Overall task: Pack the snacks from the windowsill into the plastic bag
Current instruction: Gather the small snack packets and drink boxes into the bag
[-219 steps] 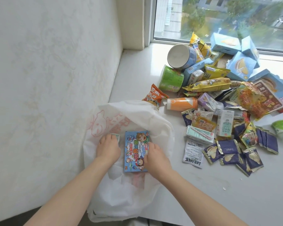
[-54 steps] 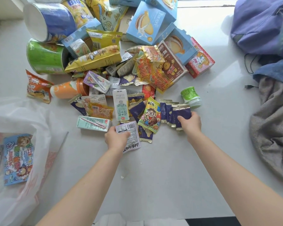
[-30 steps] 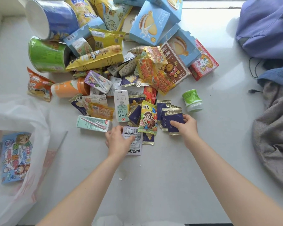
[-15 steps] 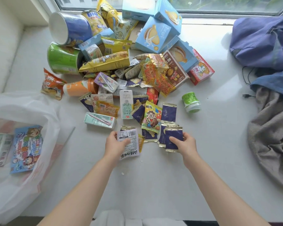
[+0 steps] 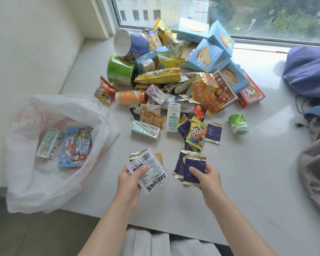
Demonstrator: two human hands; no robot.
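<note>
A heap of snacks covers the white windowsill. My left hand grips a white packet with black print and a barcode, with other small packets tucked behind it. My right hand grips two or three dark blue packets with gold edges. Both hands hover just above the sill, in front of the heap. The white plastic bag lies open at the left edge; inside it are a pale green carton and a blue cartoon box.
One more dark blue packet, a cartoon-face packet, milk cartons and a green-capped cup lie near the front of the heap. Blue and grey clothing is piled at the right. A wall stands at the left.
Both hands have lifted their packets off the sill and drawn them back from the heap. The view has shifted left, showing more of the bag.
</note>
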